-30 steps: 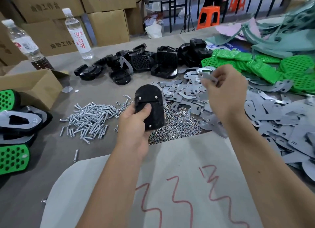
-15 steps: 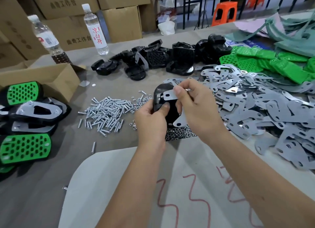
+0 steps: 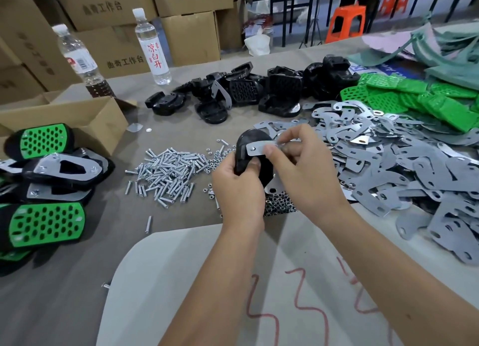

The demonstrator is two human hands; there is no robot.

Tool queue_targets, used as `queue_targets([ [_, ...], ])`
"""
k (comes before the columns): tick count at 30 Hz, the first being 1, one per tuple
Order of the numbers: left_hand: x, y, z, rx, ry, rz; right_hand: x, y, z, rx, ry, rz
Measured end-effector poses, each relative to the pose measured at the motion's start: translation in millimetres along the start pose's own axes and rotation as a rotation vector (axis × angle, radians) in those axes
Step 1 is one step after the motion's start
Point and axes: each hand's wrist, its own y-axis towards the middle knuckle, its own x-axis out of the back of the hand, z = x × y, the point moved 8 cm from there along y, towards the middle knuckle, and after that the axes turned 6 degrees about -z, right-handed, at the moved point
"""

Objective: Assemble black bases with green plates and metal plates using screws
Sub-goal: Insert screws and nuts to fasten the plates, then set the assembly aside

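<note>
The left hand (image 3: 237, 190) grips a black base (image 3: 250, 145) from below, with the thumb pressed on its near face, and holds it above the counter (image 3: 64, 281) in the middle of the scene. The right hand (image 3: 303, 172) pinches a metal plate (image 3: 259, 148) between thumb and fingers and lays it flat across the upper part of the base; the lower end of the plate shows under the right palm.

Just to the left of the hands lies a heap of screws (image 3: 168, 174), and a heap of small nuts (image 3: 278, 204) is directly under the hands. To the right spreads a big pile of grey metal plates (image 3: 414, 169). Farther back is a group of loose black bases (image 3: 259, 91), and to the far right a pile of green plates (image 3: 414, 99). At the left edge lie finished assemblies (image 3: 44, 185) beside a cardboard box (image 3: 77, 117). Two water bottles (image 3: 153, 47) stand at the far left of the counter.
</note>
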Motion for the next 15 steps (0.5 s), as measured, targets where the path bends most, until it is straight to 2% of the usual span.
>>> queue_targets([
  [7, 14, 10, -3, -0.023, 0.005, -0.083, -13, -11, -24, -0.362, 0.300, 0.062],
  [15, 5, 9, -7, 0.049, 0.055, 0.137, -5, -7, -29, -0.439, 0.302, 0.062],
])
